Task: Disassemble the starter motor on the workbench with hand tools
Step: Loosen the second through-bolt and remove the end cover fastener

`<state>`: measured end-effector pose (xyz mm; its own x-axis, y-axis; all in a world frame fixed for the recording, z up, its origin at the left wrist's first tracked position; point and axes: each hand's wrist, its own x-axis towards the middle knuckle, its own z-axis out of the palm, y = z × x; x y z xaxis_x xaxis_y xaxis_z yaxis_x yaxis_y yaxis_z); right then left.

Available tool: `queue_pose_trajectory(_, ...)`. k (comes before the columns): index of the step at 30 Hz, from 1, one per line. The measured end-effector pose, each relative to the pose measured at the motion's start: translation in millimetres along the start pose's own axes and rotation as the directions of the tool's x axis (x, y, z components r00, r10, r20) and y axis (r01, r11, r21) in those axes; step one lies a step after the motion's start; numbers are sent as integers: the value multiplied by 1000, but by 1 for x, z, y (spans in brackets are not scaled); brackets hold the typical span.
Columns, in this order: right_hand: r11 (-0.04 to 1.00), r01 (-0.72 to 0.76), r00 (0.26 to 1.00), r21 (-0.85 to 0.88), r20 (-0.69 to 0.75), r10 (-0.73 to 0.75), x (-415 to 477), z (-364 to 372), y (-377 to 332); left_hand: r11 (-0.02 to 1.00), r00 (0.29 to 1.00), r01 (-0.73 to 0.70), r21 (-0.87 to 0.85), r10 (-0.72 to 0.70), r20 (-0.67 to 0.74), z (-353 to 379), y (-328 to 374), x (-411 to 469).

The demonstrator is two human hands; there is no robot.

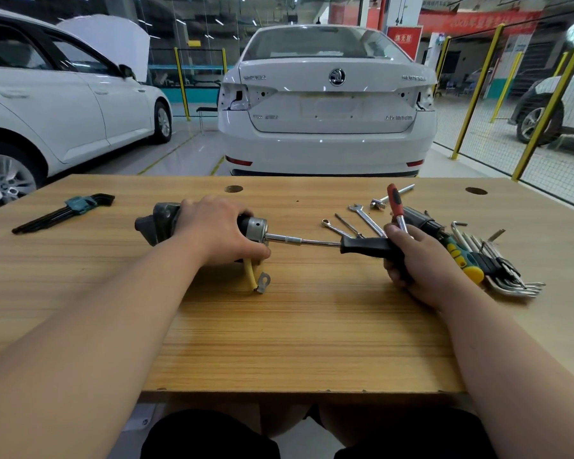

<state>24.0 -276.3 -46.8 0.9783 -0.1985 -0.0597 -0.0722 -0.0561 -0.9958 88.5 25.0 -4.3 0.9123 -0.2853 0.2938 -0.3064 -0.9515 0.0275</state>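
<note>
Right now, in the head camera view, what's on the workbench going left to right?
Across the bench: black hex key set → starter motor → left hand gripping it → socket driver → right hand holding its handle → green-and-yellow screwdriver → silver hex keys. The wrenches overlap the driver, so they're left out.

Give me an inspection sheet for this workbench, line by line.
Surface: wooden workbench, two round holes near the far edge.
Job's things: starter motor lying on its side; socket driver set against its end.
Clutter: folded hex key set far left; spanners, red-handled screwdriver, green-yellow screwdriver, loose hex keys at right.
Hands: left hand grips the starter motor; right hand grips the socket driver's handle.
Cables: yellow lead with ring terminal by the motor.
Surroundings: white car beyond the bench, yellow posts at right.
</note>
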Motion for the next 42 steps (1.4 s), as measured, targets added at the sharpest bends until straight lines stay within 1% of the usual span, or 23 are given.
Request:
queue_pose_trajectory(3,996,13,997,88,78,-20,-3,0,0,996,999,42,-81,-44,-23,-3,-5,-1)
queue_pose_trajectory(5,975,-23,991,220,135,-7,-5,2,0,993,998,51,-110,-56,-42,-5,-8,-3)
queue_pose_trajectory(8,866,-108,985,489,173,25,-8,8,-1,994,997,49,-95,-53,-48,-6,-7,-4)
queue_pose_trajectory(10,808,-127,982,575,186,22,-11,9,-2,995,997,44,-92,-50,-54,-5,-5,-4)
queue_pose_trajectory(11,804,-125,982,581,190,15,-13,10,-3,995,997,41,-91,-46,-59,-4,-4,-4)
queue_pose_trajectory(13,844,-91,983,529,183,-8,-14,10,-2,995,997,36,-94,-42,-64,-4,-6,-5)
queue_pose_trajectory(15,907,-32,990,420,135,-28,-12,11,-4,995,996,28,-95,-36,-82,-3,-8,-5)
queue_pose_trajectory(16,953,1,996,302,88,-29,-10,12,-5,995,995,31,-95,-40,-88,-3,-9,-5)
queue_pose_trajectory(17,991,28,999,132,28,-32,-8,13,-6,995,995,37,-91,-45,-85,-4,-9,-5)
queue_pose_trajectory(18,998,39,999,-45,-34,-40,-5,13,-4,996,996,39,-82,-45,-78,-4,-8,-5)
queue_pose_trajectory(19,985,32,995,-171,-83,-46,-2,11,-2,997,997,34,-73,-40,-71,-3,-7,-5)
queue_pose_trajectory(20,971,15,993,-239,-111,-43,2,8,-1,998,998,28,-60,-32,-63,-2,-5,-6)
queue_pose_trajectory(21,965,0,992,-262,-120,-33,5,6,-1,999,998,22,-37,-24,-54,-1,-3,-6)
queue_pose_trajectory(23,978,-40,994,-203,-110,18,10,1,-3,1000,1000,2,24,-2,-22,1,0,-6)
queue_pose_trajectory(25,989,-85,995,-123,-64,78,12,-1,-5,998,1000,-7,58,6,13,1,2,-6)
queue_pose_trajectory(28,987,-112,993,-119,18,114,14,-4,-4,998,999,19,59,-21,28,1,3,-7)
queue_pose_trajectory(31,990,-96,994,-99,33,100,13,-4,-4,996,997,47,73,-51,58,-1,4,-5)
queue_pose_trajectory(34,996,-41,997,-82,68,46,9,-8,-1,995,993,55,87,-64,102,-3,7,-4)
queue_pose_trajectory(37,987,29,994,-157,112,-11,1,-11,3,990,991,45,131,-61,121,-2,7,-3)
queue_pose_trajectory(40,953,93,995,-290,72,-76,-9,-10,3,985,988,48,163,-71,136,0,6,-3)
queue_pose_trajectory(42,939,109,994,-326,60,-95,-12,-8,3,984,988,43,175,-68,137,3,6,-2)
